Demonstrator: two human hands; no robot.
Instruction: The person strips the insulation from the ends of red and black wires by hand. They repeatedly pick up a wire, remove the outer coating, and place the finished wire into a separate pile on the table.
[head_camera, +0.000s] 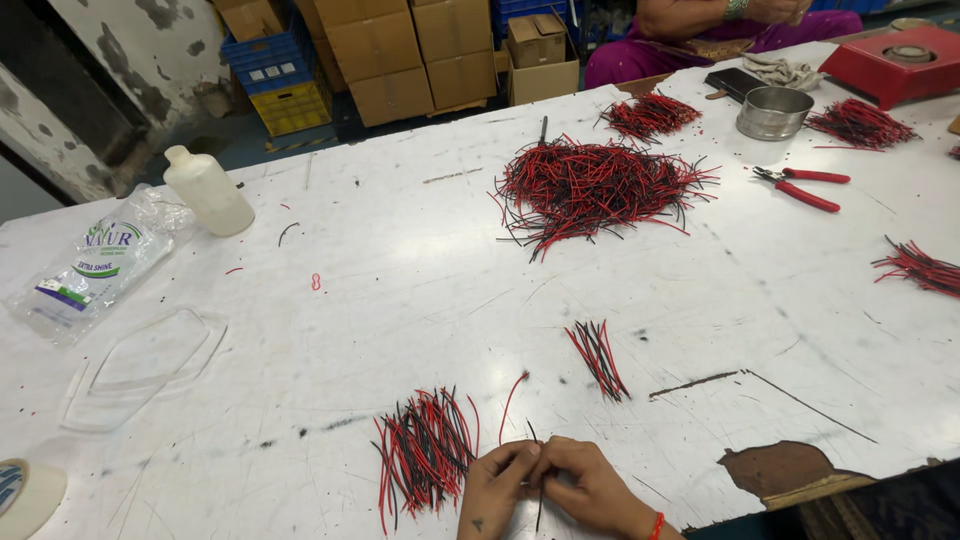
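Observation:
At the table's near edge my left hand (497, 487) and my right hand (588, 487) meet, fingertips pinched together on a thin black wire (539, 508) that runs down between them. A loose red wire (511, 400) curves away just above my fingers. Left of my left hand lies a sorted bundle of red and black wires (423, 450). A smaller bundle (598, 358) lies further up and to the right. A big tangled heap of red and black wires (590, 187) fills the middle of the white table (400, 290).
Red-handled pliers (800, 185), a metal bowl (773, 112), a red box (897, 62) and more wire piles (858, 124) sit far right, near another seated person (700, 30). A white bottle (207, 190), a plastic bag (95, 265) and a tape roll (22, 495) lie left. The tabletop is chipped at front right (785, 470).

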